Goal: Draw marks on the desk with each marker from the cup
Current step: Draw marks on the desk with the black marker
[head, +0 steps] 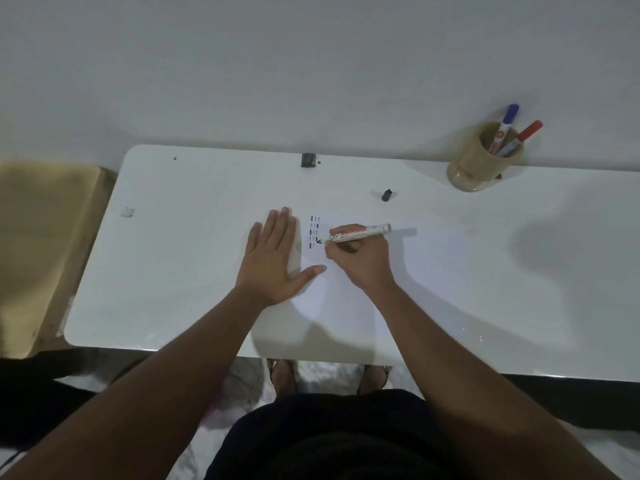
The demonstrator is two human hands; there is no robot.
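My right hand [360, 259] grips an uncapped black marker [360, 232], its tip touching the white desk [485, 258] beside two short columns of dark marks [314, 232]. My left hand [273, 259] lies flat and open on the desk just left of the marks. The marker's black cap [387, 195] lies loose on the desk behind my right hand. A tan cup [479, 162] stands at the back right of the desk, holding a blue-capped marker [506, 128] and a red-capped marker [523, 137].
A small black block [308, 160] sits at the desk's back edge against the white wall. A small pale scrap [127, 212] lies near the left edge. A tan padded surface [41, 244] adjoins the desk's left side. My feet show under the front edge.
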